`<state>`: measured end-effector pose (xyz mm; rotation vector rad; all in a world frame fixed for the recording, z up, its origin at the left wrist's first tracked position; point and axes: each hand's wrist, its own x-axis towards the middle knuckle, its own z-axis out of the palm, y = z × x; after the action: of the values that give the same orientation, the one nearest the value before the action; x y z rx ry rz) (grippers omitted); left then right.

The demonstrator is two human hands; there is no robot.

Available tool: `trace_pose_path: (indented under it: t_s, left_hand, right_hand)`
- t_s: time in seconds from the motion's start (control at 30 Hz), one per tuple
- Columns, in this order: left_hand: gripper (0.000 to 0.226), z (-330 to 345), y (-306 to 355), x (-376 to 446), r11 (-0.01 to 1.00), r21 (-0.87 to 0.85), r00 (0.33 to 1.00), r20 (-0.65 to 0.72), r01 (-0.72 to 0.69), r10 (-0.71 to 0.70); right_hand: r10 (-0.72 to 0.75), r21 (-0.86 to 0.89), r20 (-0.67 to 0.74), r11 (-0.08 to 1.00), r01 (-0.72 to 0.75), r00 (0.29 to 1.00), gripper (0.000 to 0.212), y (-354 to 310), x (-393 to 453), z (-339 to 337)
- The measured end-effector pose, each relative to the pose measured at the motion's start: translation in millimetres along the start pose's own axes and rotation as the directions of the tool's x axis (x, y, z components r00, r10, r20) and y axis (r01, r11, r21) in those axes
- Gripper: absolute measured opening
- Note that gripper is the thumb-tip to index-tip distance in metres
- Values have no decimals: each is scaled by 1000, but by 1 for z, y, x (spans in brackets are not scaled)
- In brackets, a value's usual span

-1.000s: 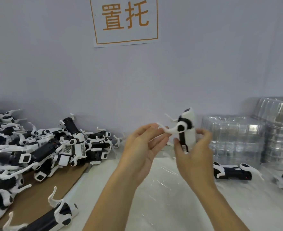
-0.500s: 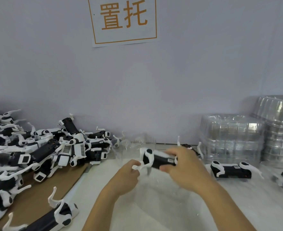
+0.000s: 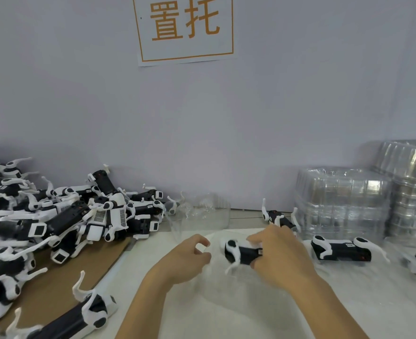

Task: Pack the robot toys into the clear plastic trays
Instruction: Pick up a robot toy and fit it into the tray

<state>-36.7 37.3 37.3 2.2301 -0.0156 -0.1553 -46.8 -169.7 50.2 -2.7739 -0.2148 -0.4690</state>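
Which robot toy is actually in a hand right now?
The robot toy gripped by the right hand, lying sideways at table centre; all others lie untouched.
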Motion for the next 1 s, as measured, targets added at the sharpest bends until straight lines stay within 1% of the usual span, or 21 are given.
trace_pose_path:
  t_s: [0.03, 0.1, 0.13, 0.17, 0.23, 0.27, 0.3, 0.33, 0.37, 0.4, 0.47, 0.53, 0.57, 0.67, 0.73, 0.8, 0.87, 0.93, 1.0]
  left_hand:
    - [25, 1, 1, 0, 1000, 4, 1000, -7, 1, -1]
    - [27, 3, 1, 1, 999, 47, 999, -40, -4, 6]
    - [29, 4, 1, 2, 997, 67, 998, -60, -21, 25]
    - [33, 7, 2, 3, 996, 71, 995, -79, -59, 64]
    - [36, 15, 4, 4, 980, 47, 974, -114, -193, 197]
    - [33, 20, 5, 4, 964, 59, 955, -130, -259, 265]
    - [30, 26, 6, 5, 947, 101, 939, -135, -306, 318]
    - [28, 32, 6, 7, 931, 164, 927, -134, -327, 350]
    - [27, 37, 5, 10, 921, 222, 924, -144, -319, 355]
    - [27, 40, 5, 12, 922, 259, 928, -163, -286, 334]
    - [25, 40, 6, 13, 939, 267, 946, -182, -216, 269]
    - [26, 39, 9, 12, 951, 231, 958, -154, -203, 242]
    - [27, 39, 9, 11, 956, 200, 960, -135, -214, 243]
    - [27, 34, 9, 10, 958, 117, 957, -94, -262, 274]
    - [27, 30, 5, 9, 958, 66, 951, -115, -279, 285]
    - [25, 30, 2, 8, 957, -10, 938, -202, -288, 281]
    - [32, 33, -2, 8, 958, -84, 935, -254, -275, 246]
    - [36, 35, -4, 9, 952, -170, 939, -279, -254, 201]
    - [35, 36, -5, 8, 942, -193, 928, -309, -275, 208]
  right_hand:
    - [-5, -25, 43, 1000, 6, 999, 15, -2, -1, 5]
    - [13, -21, 134, 1000, -10, 991, 24, -4, -1, 13]
    - [21, -9, 167, 1000, -20, 986, 25, -5, 0, 15]
    - [17, 12, 170, 1000, -19, 985, 21, -6, 1, 15]
    - [19, 96, 120, 995, -30, 993, 8, -5, 2, 17]
    - [30, 156, 87, 987, -43, 996, 20, -3, 2, 19]
    - [45, 244, 51, 968, -56, 998, 27, -2, 2, 19]
    - [58, 333, 20, 941, -62, 998, 26, 0, 3, 17]
    - [65, 411, 9, 909, -63, 998, 22, 3, 3, 12]
    - [66, 458, 34, 886, -74, 997, 21, 9, 4, 7]
    - [36, 441, 133, 893, -92, 991, 22, 25, 6, -2]
    - [36, 376, 214, 919, -116, 976, 18, 34, 6, -6]
    - [56, 367, 202, 921, -128, 978, 18, 34, 6, -4]
    - [132, 359, 96, 920, -158, 987, 26, 25, 6, 6]
    - [138, 334, 82, 929, -157, 987, 26, 19, 6, 10]
    - [78, 240, 50, 967, -88, 996, 23, 15, 5, 12]
    - [-53, 240, 13, 970, 48, 999, 24, 7, 3, 16]
    - [-173, 272, 68, 951, 149, 983, 28, -7, -1, 22]
    - [-260, 183, 105, 954, 238, 960, 22, -18, -4, 28]
